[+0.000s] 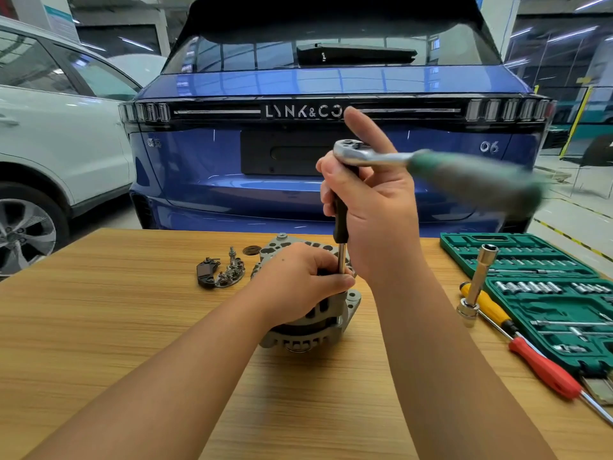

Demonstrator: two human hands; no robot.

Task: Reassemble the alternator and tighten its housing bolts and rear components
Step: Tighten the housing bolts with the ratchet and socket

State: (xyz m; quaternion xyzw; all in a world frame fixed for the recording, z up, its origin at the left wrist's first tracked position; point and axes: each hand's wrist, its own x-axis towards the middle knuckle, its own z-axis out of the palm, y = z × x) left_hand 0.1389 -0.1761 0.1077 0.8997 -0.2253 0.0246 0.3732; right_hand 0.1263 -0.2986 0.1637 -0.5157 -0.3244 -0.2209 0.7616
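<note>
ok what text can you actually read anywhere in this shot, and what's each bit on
"LYNK&CO" on the light bar across the blue car's tailgate; a raised finger covers the edge of the last letter.
"06" on the tailgate badge at the right.
A small chrome emblem at the tailgate's left: too small to read.
A mark on the rear wiper housing: unreadable.
Wall posters at upper left: blurred.
Socket set case and ratchet: no legible markings.

Bright ceiling light; ratchet handle motion-blurred; edges bowed.
</note>
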